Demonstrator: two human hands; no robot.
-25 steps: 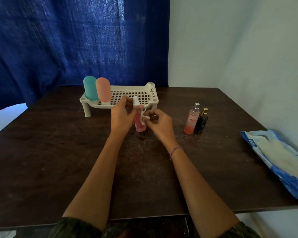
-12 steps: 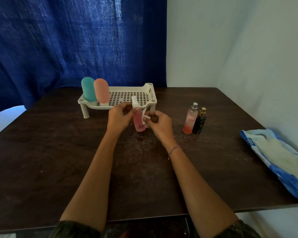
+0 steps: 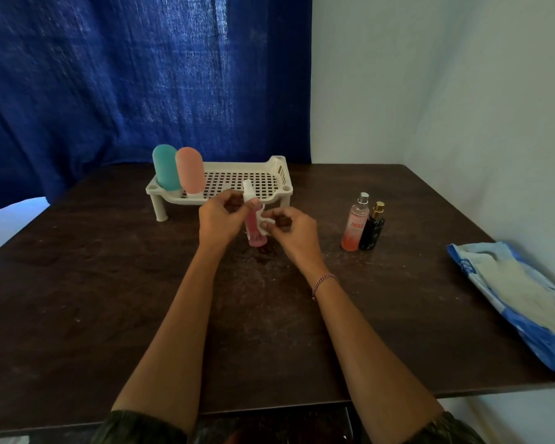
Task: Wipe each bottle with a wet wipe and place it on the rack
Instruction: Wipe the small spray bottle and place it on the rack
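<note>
My left hand (image 3: 218, 221) grips a small pink spray bottle (image 3: 255, 230) with a white cap, held upright just above the table in front of the rack. My right hand (image 3: 293, 233) pinches a white wet wipe (image 3: 265, 223) against the bottle's right side. The white perforated rack (image 3: 237, 184) stands behind, with a teal bottle (image 3: 165, 168) and a salmon-pink bottle (image 3: 189, 170) upright at its left end. Two more bottles stand on the table to the right: a peach spray bottle (image 3: 354, 224) and a black one with a gold cap (image 3: 373, 228).
The dark wooden table (image 3: 109, 299) has a blue pack of wet wipes (image 3: 519, 296) lying near its right edge. A blue curtain hangs behind the table and a pale wall runs along the right.
The hands and the pink bottle stay at the same place; the fingers shift slightly as the wipe rubs along the bottle's side.
</note>
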